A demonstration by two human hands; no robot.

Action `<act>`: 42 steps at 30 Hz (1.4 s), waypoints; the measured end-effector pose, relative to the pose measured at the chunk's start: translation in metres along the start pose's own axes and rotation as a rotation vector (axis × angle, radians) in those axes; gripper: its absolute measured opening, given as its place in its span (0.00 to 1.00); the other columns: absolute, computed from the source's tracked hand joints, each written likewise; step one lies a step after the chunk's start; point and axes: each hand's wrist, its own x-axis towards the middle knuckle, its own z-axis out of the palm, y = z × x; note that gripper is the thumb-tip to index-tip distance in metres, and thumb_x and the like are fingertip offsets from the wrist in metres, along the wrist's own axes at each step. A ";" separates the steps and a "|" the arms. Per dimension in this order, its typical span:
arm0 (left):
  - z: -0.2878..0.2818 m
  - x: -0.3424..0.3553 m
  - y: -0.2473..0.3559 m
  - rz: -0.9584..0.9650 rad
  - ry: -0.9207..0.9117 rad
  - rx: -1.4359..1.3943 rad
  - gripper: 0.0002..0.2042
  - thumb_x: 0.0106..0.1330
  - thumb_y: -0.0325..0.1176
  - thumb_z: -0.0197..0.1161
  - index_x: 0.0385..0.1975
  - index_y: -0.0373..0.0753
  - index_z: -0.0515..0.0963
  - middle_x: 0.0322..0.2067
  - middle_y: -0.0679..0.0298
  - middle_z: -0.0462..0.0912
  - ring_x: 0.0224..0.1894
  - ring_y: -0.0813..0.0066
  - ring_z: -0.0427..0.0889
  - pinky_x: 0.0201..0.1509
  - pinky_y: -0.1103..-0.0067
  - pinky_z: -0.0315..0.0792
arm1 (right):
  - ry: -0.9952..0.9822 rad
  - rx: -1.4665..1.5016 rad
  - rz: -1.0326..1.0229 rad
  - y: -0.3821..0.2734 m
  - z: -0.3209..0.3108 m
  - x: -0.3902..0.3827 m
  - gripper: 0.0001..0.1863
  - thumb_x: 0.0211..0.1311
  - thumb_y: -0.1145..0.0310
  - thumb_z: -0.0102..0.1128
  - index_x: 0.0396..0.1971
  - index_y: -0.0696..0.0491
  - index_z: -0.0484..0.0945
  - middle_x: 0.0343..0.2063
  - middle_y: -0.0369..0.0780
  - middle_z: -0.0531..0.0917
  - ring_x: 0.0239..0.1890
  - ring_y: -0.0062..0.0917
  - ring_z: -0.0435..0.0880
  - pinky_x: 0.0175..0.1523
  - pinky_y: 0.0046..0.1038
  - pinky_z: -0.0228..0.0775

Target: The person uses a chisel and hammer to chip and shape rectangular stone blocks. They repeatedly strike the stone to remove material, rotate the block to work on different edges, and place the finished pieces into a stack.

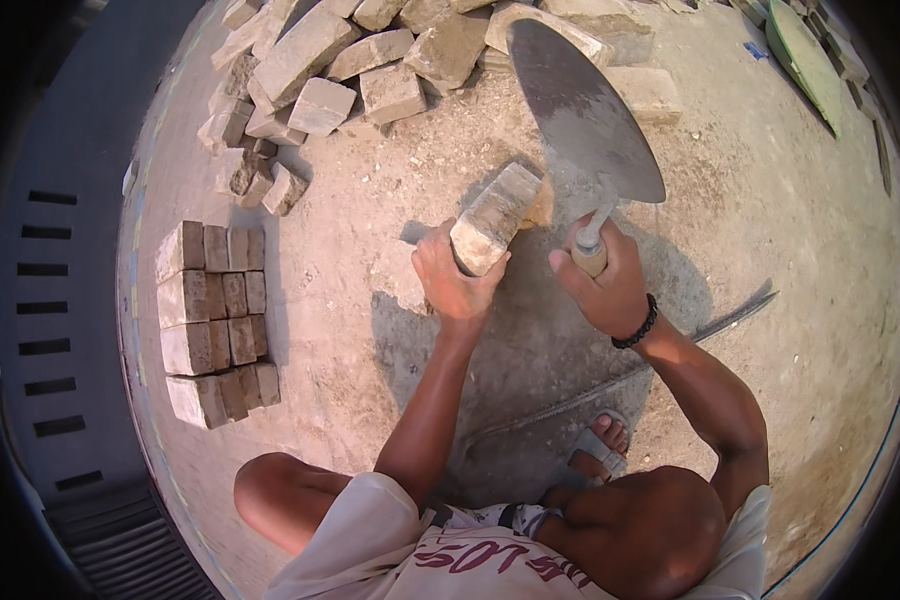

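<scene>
A pale, dusty brick slants away from me in the middle of the view, its near end gripped by my left hand. The fingers and thumb of that hand wrap round its sides. To the right, my right hand is closed round the handle of a trowel. The trowel's broad, mortar-stained grey blade is raised and points up and away, right of the brick. A dark beaded bracelet circles my right wrist. Whether the brick's far end touches the ground, I cannot tell.
A heap of loose bricks lies at the far side. Bricks in neat stacked rows stand at the left. A thin rod crosses the ground before my sandalled foot. A green curved pan rests far right.
</scene>
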 end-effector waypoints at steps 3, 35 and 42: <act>0.003 -0.001 0.001 0.016 -0.048 0.010 0.42 0.41 0.41 0.82 0.58 0.36 0.69 0.49 0.52 0.73 0.53 0.50 0.70 0.57 0.59 0.64 | -0.152 -0.164 0.188 0.049 -0.005 0.012 0.20 0.58 0.66 0.62 0.45 0.64 0.74 0.31 0.47 0.82 0.36 0.24 0.81 0.44 0.31 0.72; -0.024 0.012 0.000 -0.042 -0.286 0.095 0.35 0.38 0.31 0.78 0.51 0.37 0.71 0.44 0.53 0.71 0.50 0.50 0.69 0.55 0.62 0.65 | 0.002 -0.319 0.226 0.039 0.012 -0.023 0.19 0.64 0.60 0.59 0.42 0.62 0.69 0.27 0.57 0.80 0.33 0.58 0.80 0.37 0.47 0.72; -0.011 -0.016 0.012 0.044 -0.236 0.100 0.39 0.36 0.32 0.80 0.55 0.37 0.71 0.47 0.53 0.71 0.49 0.49 0.68 0.54 0.61 0.67 | -0.038 -0.412 0.373 0.081 -0.004 -0.048 0.20 0.63 0.63 0.59 0.46 0.63 0.69 0.33 0.60 0.80 0.40 0.56 0.81 0.43 0.46 0.72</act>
